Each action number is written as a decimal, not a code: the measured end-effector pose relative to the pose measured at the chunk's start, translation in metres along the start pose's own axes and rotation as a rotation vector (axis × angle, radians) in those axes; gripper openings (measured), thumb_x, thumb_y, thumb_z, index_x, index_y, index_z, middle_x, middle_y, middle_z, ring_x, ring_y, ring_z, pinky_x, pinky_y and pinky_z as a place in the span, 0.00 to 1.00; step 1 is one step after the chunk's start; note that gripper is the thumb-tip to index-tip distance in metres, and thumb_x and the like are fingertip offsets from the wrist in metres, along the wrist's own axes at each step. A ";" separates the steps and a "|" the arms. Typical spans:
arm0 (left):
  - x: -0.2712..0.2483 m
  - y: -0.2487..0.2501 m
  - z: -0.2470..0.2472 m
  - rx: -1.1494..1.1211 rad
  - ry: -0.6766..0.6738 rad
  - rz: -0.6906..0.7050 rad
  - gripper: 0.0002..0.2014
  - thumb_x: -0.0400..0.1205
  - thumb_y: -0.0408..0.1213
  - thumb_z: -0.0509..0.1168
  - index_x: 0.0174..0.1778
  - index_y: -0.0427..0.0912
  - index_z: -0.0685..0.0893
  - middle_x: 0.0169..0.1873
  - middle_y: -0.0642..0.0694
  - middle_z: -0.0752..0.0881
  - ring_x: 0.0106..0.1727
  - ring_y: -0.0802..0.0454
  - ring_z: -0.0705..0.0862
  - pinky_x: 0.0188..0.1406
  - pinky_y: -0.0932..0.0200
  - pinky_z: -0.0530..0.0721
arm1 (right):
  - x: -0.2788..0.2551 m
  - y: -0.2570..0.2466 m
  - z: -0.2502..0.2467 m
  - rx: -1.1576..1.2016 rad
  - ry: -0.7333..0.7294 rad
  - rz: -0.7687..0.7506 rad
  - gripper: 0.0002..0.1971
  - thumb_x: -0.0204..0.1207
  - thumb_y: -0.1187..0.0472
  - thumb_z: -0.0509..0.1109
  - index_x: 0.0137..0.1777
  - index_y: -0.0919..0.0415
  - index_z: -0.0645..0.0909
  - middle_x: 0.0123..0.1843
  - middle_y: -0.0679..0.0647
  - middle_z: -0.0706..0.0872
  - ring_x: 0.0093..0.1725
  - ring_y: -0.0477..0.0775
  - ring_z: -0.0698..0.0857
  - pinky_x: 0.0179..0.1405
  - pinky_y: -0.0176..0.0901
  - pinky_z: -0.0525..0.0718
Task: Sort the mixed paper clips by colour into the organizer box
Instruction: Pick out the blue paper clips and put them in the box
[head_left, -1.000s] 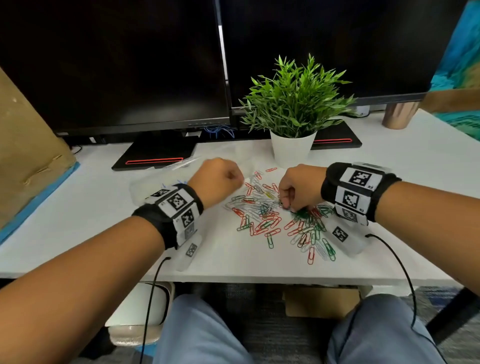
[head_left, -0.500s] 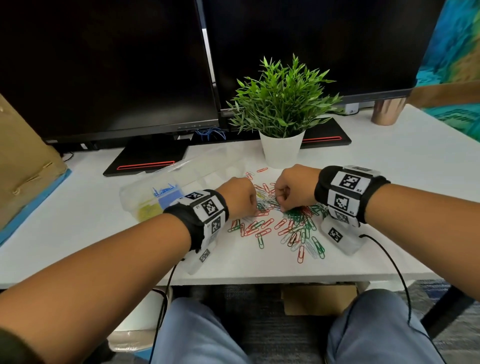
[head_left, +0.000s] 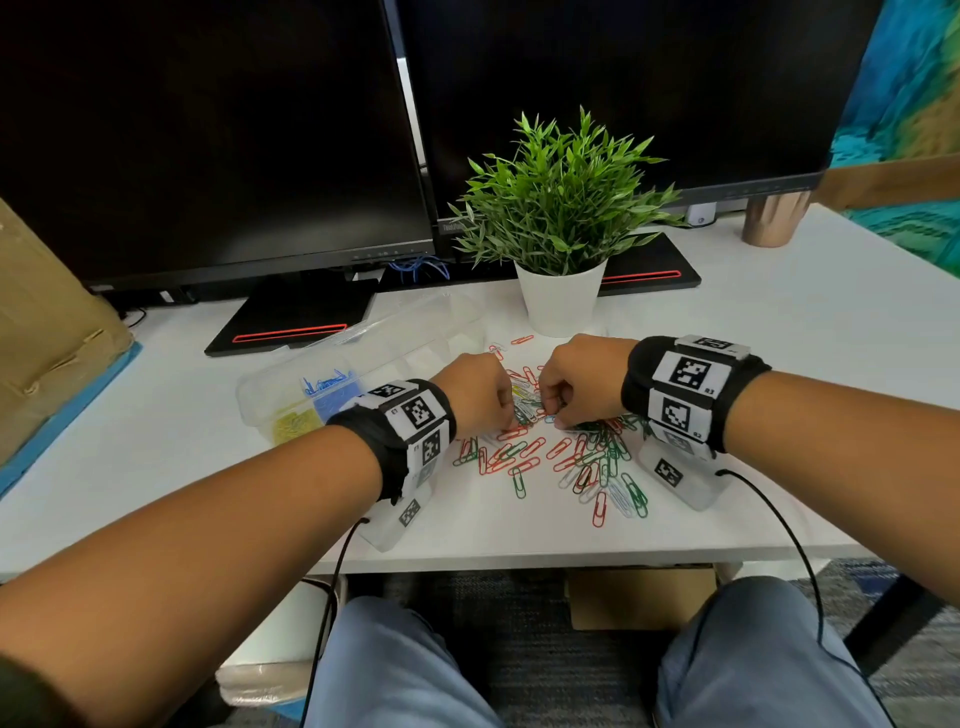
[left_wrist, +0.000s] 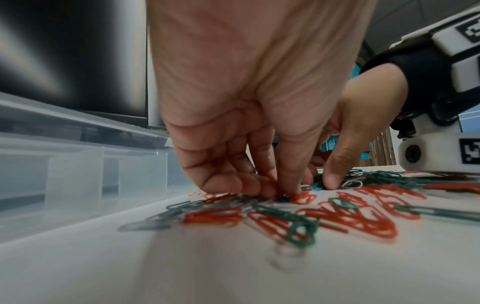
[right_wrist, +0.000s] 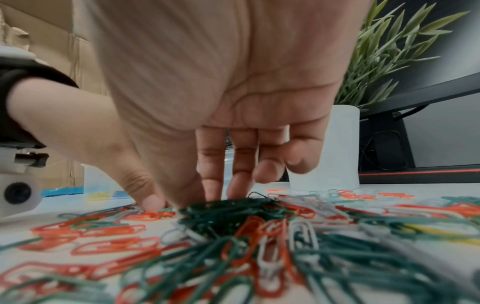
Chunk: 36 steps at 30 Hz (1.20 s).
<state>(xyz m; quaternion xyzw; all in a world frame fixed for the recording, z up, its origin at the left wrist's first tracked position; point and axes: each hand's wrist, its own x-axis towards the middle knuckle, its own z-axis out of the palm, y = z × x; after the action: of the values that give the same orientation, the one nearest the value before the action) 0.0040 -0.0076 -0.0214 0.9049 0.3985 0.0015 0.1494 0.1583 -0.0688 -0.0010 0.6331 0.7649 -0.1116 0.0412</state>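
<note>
A loose pile of red, green and white paper clips (head_left: 571, 457) lies on the white desk (head_left: 779, 364). A clear organizer box (head_left: 270, 379) sits to its left, with blue clips (head_left: 332, 382) and yellow clips (head_left: 296, 423) in separate compartments. My left hand (head_left: 511, 415) reaches down into the pile's far left side. In the left wrist view its thumb and fingertips (left_wrist: 283, 195) pinch a small blue clip (left_wrist: 281, 199). My right hand (head_left: 553, 415) is close beside it, fingers curled down. Its thumb and fingers (right_wrist: 182, 202) close on another blue clip (left_wrist: 315, 186).
A potted plant (head_left: 561, 301) stands just behind the pile. Two dark monitors (head_left: 208, 130) on black bases (head_left: 291, 322) fill the back. A copper cup (head_left: 774, 218) is at the far right and cardboard (head_left: 41, 322) at the left edge. Wrist cables hang over the desk's front edge.
My left hand has moved right from over the organizer box into the pile, ending next to my right hand. The right hand has stayed on the pile.
</note>
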 end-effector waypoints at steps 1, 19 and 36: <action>0.001 0.001 0.001 0.001 -0.011 -0.009 0.05 0.77 0.35 0.70 0.42 0.38 0.91 0.40 0.45 0.90 0.42 0.50 0.86 0.38 0.61 0.82 | 0.001 0.000 0.001 -0.003 -0.004 0.002 0.04 0.73 0.57 0.74 0.46 0.54 0.87 0.34 0.39 0.79 0.39 0.46 0.79 0.41 0.38 0.79; 0.000 0.006 0.001 -0.016 -0.180 -0.073 0.12 0.77 0.35 0.66 0.28 0.39 0.76 0.28 0.43 0.75 0.29 0.51 0.71 0.26 0.63 0.70 | -0.003 0.007 -0.003 0.125 0.202 -0.010 0.04 0.73 0.65 0.69 0.41 0.61 0.85 0.44 0.54 0.87 0.44 0.54 0.83 0.45 0.46 0.82; -0.022 0.002 -0.029 -1.334 0.013 -0.237 0.04 0.77 0.18 0.67 0.46 0.22 0.85 0.38 0.32 0.87 0.36 0.45 0.88 0.38 0.60 0.89 | -0.001 -0.008 -0.016 0.944 0.277 0.113 0.04 0.72 0.75 0.74 0.46 0.73 0.85 0.32 0.67 0.88 0.28 0.58 0.89 0.38 0.51 0.91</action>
<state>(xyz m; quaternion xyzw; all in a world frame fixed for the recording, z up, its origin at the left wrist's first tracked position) -0.0131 -0.0169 0.0091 0.5693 0.4098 0.2361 0.6725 0.1516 -0.0679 0.0156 0.6322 0.5936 -0.3581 -0.3461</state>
